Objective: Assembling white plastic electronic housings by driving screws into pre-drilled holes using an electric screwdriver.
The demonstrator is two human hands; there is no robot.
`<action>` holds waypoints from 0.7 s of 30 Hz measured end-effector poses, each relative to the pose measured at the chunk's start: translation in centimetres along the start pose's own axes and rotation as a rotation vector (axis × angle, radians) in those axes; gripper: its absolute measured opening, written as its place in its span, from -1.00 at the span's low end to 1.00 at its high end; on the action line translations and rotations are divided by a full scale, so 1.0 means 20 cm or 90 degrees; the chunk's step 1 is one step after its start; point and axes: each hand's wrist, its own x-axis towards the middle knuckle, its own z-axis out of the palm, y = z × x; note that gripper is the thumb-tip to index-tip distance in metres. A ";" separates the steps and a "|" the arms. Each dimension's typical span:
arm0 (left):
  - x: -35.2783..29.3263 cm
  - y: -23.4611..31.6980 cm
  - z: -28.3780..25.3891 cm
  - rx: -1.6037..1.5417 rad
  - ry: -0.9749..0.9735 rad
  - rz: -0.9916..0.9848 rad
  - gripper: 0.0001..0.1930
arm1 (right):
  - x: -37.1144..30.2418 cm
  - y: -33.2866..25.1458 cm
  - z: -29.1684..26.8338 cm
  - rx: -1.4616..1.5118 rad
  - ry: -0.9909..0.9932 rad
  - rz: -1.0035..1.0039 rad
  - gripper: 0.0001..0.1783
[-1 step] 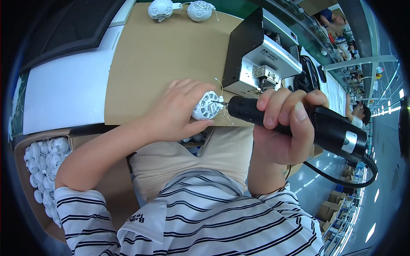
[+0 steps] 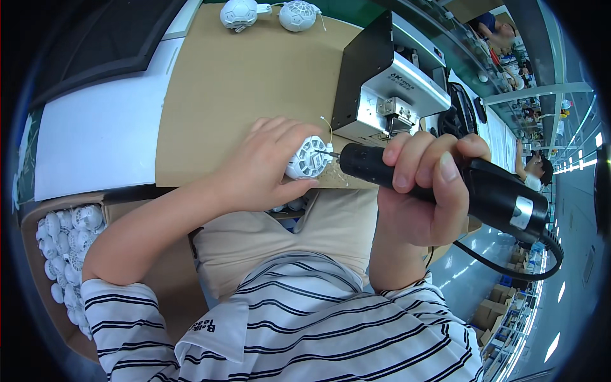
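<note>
A white ball-shaped housing (image 2: 308,159) with cut-out openings rests near the front edge of the brown work board (image 2: 248,76). My left hand (image 2: 270,159) is wrapped round its left side, thumb at the front. In my right hand (image 2: 433,181) is a black electric screwdriver (image 2: 503,197), held sideways with its bit pointing left. The bit's tip is at the openings in the housing; whether it sits on a screw is too small to tell. A white connector and a thin wire show at the housing's right side.
Beyond my right hand stands a black-and-silver machine (image 2: 388,83). Two more white housings (image 2: 298,16) lie at the board's far edge. A cardboard box (image 2: 153,254) at lower left holds several white round parts (image 2: 70,248). The screwdriver's cable (image 2: 509,275) loops at right. Other people are at far right.
</note>
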 end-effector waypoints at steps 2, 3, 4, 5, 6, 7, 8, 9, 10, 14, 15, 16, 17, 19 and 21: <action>0.00 0.00 0.00 0.001 -0.004 0.008 -0.37 | 0.00 0.00 0.00 0.005 -0.003 0.002 -0.62; 0.00 0.00 0.00 0.000 -0.005 0.007 -0.37 | 0.00 0.01 -0.01 0.006 -0.003 0.003 -0.62; 0.00 0.00 0.00 0.000 -0.009 0.006 -0.37 | 0.01 0.01 -0.01 0.011 -0.005 0.002 -0.62; 0.00 0.00 0.00 -0.001 -0.012 0.005 -0.36 | 0.01 0.01 -0.02 0.015 -0.007 0.000 -0.63; 0.00 0.00 0.00 -0.002 -0.015 0.004 -0.36 | 0.01 0.01 -0.03 0.019 -0.009 -0.001 -0.63; 0.01 0.00 0.01 -0.004 -0.019 0.004 -0.36 | 0.01 0.01 -0.04 0.023 -0.011 -0.002 -0.63; 0.00 0.00 0.00 -0.004 -0.019 0.001 -0.36 | 0.01 0.02 -0.04 0.025 -0.011 0.000 -0.63; 0.00 0.00 0.00 -0.005 -0.018 0.002 -0.36 | 0.01 0.02 -0.04 0.022 -0.020 -0.002 -0.63; 0.00 -0.01 0.00 -0.006 -0.016 0.003 -0.36 | 0.01 0.01 -0.04 0.019 -0.028 -0.003 -0.62; 0.01 -0.01 0.00 -0.012 -0.015 0.003 -0.35 | 0.01 0.02 -0.04 0.010 -0.053 -0.010 -0.62; 0.01 -0.01 0.00 -0.015 -0.018 0.001 -0.35 | 0.00 0.02 -0.04 0.009 -0.058 -0.015 -0.62; 0.01 -0.01 0.00 -0.018 -0.020 -0.001 -0.35 | 0.00 0.02 -0.03 0.007 -0.064 -0.020 -0.62; 0.00 -0.01 0.00 -0.021 -0.022 -0.003 -0.35 | 0.00 0.02 -0.03 0.006 -0.070 -0.024 -0.62; 0.00 -0.01 0.00 -0.024 -0.022 -0.003 -0.36 | 0.01 0.02 -0.04 0.000 -0.079 -0.015 -0.63; 0.00 -0.01 0.00 -0.027 -0.020 0.001 -0.36 | 0.02 0.03 -0.05 -0.010 -0.097 -0.002 -0.63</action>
